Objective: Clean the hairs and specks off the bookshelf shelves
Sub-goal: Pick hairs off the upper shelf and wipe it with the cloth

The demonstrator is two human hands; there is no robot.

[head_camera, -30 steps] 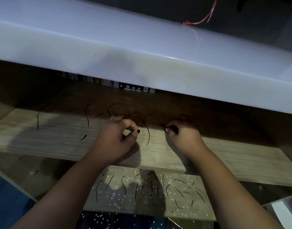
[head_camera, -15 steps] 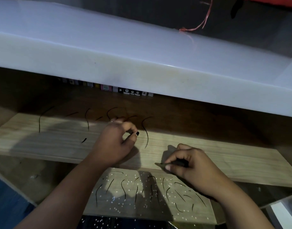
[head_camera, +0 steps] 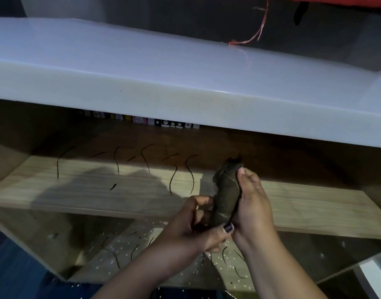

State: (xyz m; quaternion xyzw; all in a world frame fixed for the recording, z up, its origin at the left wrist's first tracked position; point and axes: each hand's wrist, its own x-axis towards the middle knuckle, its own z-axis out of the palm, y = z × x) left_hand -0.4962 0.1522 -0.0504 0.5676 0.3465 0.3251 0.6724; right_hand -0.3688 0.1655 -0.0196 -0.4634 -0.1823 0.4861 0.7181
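Low and right of centre, both hands hold a limp, dark olive cloth (head_camera: 225, 195) upright in front of the wooden shelf (head_camera: 77, 190). The left hand (head_camera: 196, 229) pinches its lower end, fingers curled and dark-nailed thumb pressed on. The right hand (head_camera: 254, 210) wraps its side, thumb near the crumpled top. They are probably bunching it into a wiping pad. Thin, black, curved hairs (head_camera: 191, 178) lie on the pale, grained shelf at mid-left, untouched. The lower shelf (head_camera: 111, 262), bottom centre, carries more hairs and white specks (head_camera: 220, 264). A glossy white top (head_camera: 142, 83) spans above.
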